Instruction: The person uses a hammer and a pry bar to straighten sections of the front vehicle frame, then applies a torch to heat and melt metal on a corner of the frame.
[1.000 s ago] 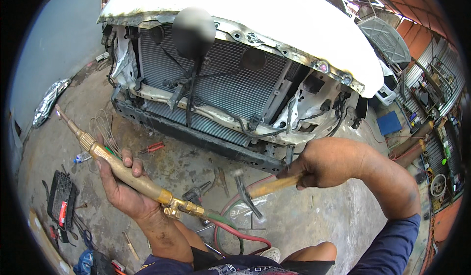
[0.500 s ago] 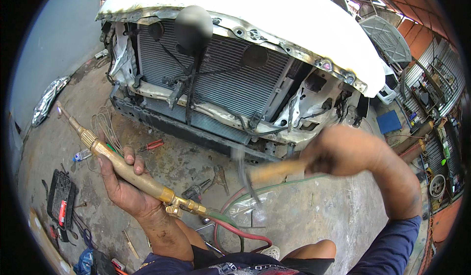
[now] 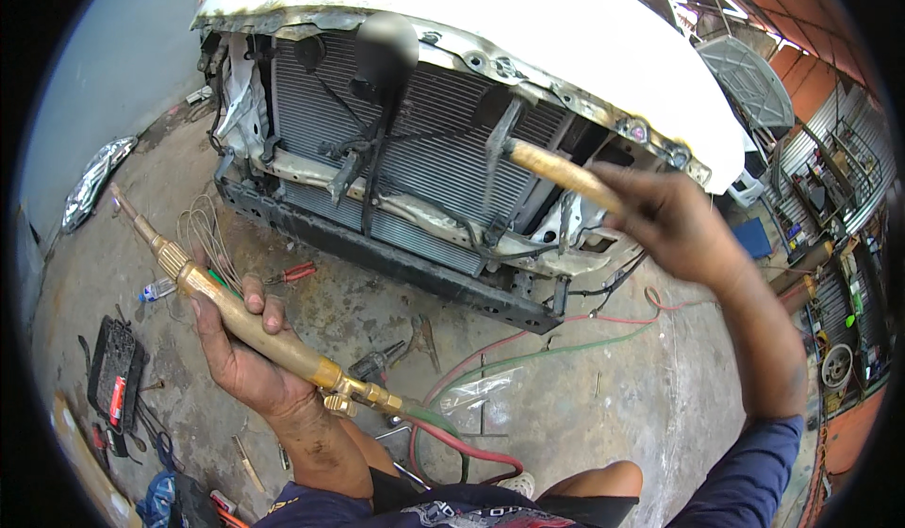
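Note:
My left hand [image 3: 250, 372] is wrapped round the body of a brass gas torch [image 3: 273, 347], whose tip points up and left, away from the car. A green and a red hose [image 3: 448, 431] run from its rear valves. In my right hand [image 3: 665, 217] is a hammer [image 3: 566, 174], gripped by its wooden handle. Its metal head, somewhat blurred, is raised before the radiator [image 3: 429, 174], just below the scorched front edge of the white hood [image 3: 490, 19]. Whether the head touches anything I cannot tell. The car's front is stripped, its black bumper beam [image 3: 377, 269] exposed.
On the concrete floor lie red-handled pliers [image 3: 292, 273], a coil of wire [image 3: 205, 231], a power tool [image 3: 375, 362], a black tool tray [image 3: 115, 377] and a plastic bottle [image 3: 156, 290]. Hoses snake across to the right. A grey wall [image 3: 123, 66] stands at left, cluttered shelving [image 3: 839, 179] at right.
My right hand has swung the hammer up and forward, from low over the floor to the upper front of the car. My left hand and the torch have hardly moved.

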A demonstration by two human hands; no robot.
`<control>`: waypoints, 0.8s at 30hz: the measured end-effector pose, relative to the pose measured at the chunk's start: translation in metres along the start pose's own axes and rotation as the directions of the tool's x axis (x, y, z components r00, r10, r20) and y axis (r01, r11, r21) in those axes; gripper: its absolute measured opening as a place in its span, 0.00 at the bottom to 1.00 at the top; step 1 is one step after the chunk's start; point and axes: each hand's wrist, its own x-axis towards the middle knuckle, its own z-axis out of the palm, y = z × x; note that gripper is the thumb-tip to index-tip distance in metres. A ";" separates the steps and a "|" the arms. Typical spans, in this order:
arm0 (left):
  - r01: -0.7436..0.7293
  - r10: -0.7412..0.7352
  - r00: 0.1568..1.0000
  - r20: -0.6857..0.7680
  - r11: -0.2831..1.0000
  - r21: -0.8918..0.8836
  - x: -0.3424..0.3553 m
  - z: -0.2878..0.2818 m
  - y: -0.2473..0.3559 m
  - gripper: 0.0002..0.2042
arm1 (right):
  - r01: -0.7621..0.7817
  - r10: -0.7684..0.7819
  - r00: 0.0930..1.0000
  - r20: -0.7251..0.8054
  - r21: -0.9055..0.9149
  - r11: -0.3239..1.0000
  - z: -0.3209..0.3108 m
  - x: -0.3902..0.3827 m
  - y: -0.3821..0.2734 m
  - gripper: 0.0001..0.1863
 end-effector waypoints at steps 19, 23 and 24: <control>-0.035 0.037 0.999 0.033 0.998 -0.042 0.004 0.001 0.009 0.33 | 0.240 -0.161 0.791 0.591 -0.057 0.969 0.020 0.037 -0.048 0.20; -0.032 0.032 0.999 0.005 0.999 -0.022 0.003 0.002 0.010 0.33 | 0.271 -0.202 0.714 0.670 0.001 0.962 0.014 0.043 -0.051 0.19; -0.039 0.040 0.999 0.032 0.999 -0.030 0.003 0.002 0.010 0.33 | 0.143 -0.166 0.920 0.355 0.089 0.986 0.013 0.055 -0.047 0.21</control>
